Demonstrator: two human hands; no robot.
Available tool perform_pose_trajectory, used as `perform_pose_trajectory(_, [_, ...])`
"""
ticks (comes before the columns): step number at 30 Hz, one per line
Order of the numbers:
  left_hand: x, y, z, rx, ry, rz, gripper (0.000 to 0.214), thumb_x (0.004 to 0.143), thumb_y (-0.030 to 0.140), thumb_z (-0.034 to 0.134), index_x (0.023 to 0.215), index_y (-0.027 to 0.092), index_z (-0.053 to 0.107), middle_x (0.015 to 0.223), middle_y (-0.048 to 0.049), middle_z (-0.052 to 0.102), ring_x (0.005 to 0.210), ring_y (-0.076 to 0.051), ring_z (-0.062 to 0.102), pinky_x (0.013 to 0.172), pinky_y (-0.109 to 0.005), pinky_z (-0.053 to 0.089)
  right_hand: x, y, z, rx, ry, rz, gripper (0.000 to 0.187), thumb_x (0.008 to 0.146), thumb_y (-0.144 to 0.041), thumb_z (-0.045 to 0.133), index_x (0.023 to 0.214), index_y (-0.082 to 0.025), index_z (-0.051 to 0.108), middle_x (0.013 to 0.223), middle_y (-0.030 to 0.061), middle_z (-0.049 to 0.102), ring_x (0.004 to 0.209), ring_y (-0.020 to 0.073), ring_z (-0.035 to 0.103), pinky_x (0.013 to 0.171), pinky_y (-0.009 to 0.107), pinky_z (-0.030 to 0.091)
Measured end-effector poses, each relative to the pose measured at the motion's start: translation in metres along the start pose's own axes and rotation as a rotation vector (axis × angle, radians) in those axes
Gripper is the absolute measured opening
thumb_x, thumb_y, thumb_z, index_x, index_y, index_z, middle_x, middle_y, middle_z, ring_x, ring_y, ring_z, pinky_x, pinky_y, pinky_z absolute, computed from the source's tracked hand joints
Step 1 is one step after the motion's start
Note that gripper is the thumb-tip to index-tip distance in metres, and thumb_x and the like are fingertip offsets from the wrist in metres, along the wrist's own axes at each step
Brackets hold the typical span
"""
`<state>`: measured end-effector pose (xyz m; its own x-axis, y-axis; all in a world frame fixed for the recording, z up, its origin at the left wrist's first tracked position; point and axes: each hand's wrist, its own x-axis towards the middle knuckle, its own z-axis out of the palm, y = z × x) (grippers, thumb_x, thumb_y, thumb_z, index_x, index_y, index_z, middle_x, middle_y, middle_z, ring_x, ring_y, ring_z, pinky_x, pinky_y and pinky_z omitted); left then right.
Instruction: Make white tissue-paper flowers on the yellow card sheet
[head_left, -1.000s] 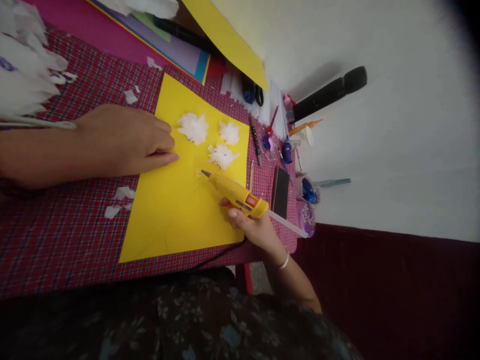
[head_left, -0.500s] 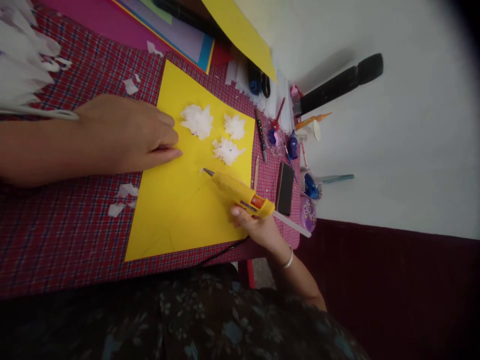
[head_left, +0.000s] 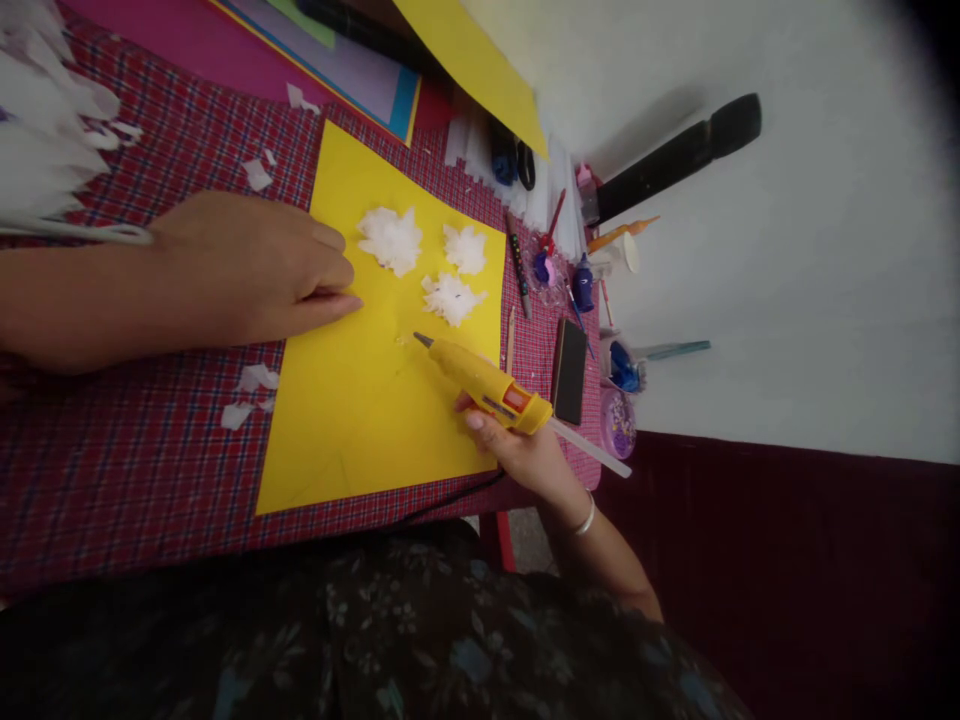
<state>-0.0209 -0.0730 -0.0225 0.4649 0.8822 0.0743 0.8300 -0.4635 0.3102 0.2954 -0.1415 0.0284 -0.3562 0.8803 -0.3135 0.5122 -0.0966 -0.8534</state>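
Note:
My right hand [head_left: 525, 450] is wrapped round a yellow hot glue gun [head_left: 480, 385], with a clear glue stick [head_left: 592, 447] poking out of its back end. Its metal nozzle points at a small shiny spot of glue [head_left: 403, 340] on the yellow sheet [head_left: 337, 420]. Over the sheet's left edge rests my left hand [head_left: 262, 265], fingers curled and thumb pointing forward; whatever lies within them, if anything, is hidden. Three crumpled white paper flowers sit on the upper part of the sheet: a large one [head_left: 391, 240] and two smaller ones [head_left: 465, 250].
White paper scraps [head_left: 255, 375] lie on the red checked cloth [head_left: 150, 440]. White ruffled paper [head_left: 45, 110] is at the left. A phone [head_left: 570, 370], a marker [head_left: 519, 265] and paint pots [head_left: 583, 285] stand along the right. Coloured sheets [head_left: 375, 90] lie at the back.
The glue gun's nozzle has drawn back slightly to the right from the glue spot. My left hand stays in place on the sheet, and the view has shifted a little.

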Motion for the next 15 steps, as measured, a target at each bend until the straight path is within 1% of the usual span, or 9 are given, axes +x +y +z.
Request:
perform_pose_trajectory(2, [0.0004, 0.0026, -0.0031, 0.099, -0.11, -0.025, 0.04, 0.103, 0.044, 0.053, 0.072, 0.02, 0.062, 0.08, -0.0013, 0.055, 0.084, -0.021, 0.06, 0.078, -0.033, 0.046, 0.0001, -0.001, 0.0007, -0.04, 0.015, -0.031, 0.033, 0.09, -0.052, 0.079, 0.091, -0.023, 0.064, 0.084, 0.0011, 0.064, 0.069, 0.0137, 0.057, 0.057, 0.028, 0.05])
perform_pose_trajectory(3, [0.0007, 0.0042, -0.005, 0.13, -0.142, -0.038, 0.04, 0.104, 0.044, 0.052, 0.074, 0.02, 0.062, 0.082, -0.0017, 0.056, 0.087, -0.022, 0.061, 0.078, -0.033, 0.045, 0.0003, -0.0011, 0.001, -0.062, 0.026, -0.049, 0.034, 0.09, -0.052, 0.079, 0.089, -0.023, 0.062, 0.081, 0.0003, 0.061, 0.068, 0.0134, 0.056, 0.056, 0.028, 0.048])
perform_pose_trajectory(5, [0.0013, 0.0068, -0.0079, 0.154, -0.15, -0.043, 0.04, 0.104, 0.044, 0.051, 0.074, 0.02, 0.063, 0.082, -0.0021, 0.057, 0.089, -0.023, 0.062, 0.076, -0.033, 0.044, 0.001, -0.0005, 0.0013, -0.099, 0.044, -0.075, 0.035, 0.09, -0.051, 0.078, 0.084, -0.024, 0.058, 0.076, -0.001, 0.057, 0.065, 0.0132, 0.052, 0.054, 0.028, 0.044])
perform_pose_trajectory(10, [0.0015, 0.0083, -0.0101, 0.187, -0.139, -0.023, 0.041, 0.103, 0.044, 0.052, 0.074, 0.019, 0.066, 0.08, -0.0013, 0.056, 0.086, -0.021, 0.063, 0.073, -0.031, 0.045, 0.0031, 0.0021, 0.0018, -0.154, 0.054, -0.073, 0.038, 0.091, -0.052, 0.074, 0.076, -0.025, 0.051, 0.066, -0.0029, 0.051, 0.058, 0.0129, 0.048, 0.052, 0.03, 0.039])
perform_pose_trajectory(13, [0.0017, 0.0096, -0.0111, 0.186, -0.181, -0.05, 0.038, 0.103, 0.043, 0.054, 0.077, 0.018, 0.067, 0.082, -0.001, 0.056, 0.091, -0.022, 0.065, 0.081, -0.031, 0.05, 0.0027, 0.0007, 0.0008, -0.145, 0.043, -0.068, 0.039, 0.091, -0.054, 0.073, 0.077, -0.025, 0.051, 0.066, -0.003, 0.052, 0.058, 0.013, 0.048, 0.053, 0.03, 0.04])
perform_pose_trajectory(14, [0.002, 0.0101, -0.0113, 0.17, -0.192, -0.062, 0.038, 0.103, 0.043, 0.055, 0.076, 0.018, 0.067, 0.081, -0.0007, 0.054, 0.093, -0.022, 0.066, 0.085, -0.033, 0.051, 0.0022, -0.0004, 0.0, -0.141, 0.029, -0.067, 0.038, 0.091, -0.054, 0.073, 0.079, -0.025, 0.053, 0.069, -0.0024, 0.054, 0.06, 0.0135, 0.05, 0.055, 0.031, 0.042])
perform_pose_trajectory(15, [0.0024, 0.0106, -0.0112, 0.134, -0.172, -0.073, 0.039, 0.102, 0.043, 0.057, 0.075, 0.017, 0.066, 0.079, 0.0001, 0.053, 0.092, -0.022, 0.066, 0.09, -0.034, 0.052, 0.0015, -0.0016, -0.0009, -0.143, 0.012, -0.072, 0.036, 0.092, -0.054, 0.073, 0.082, -0.024, 0.056, 0.072, -0.0014, 0.057, 0.063, 0.0142, 0.053, 0.058, 0.031, 0.045])
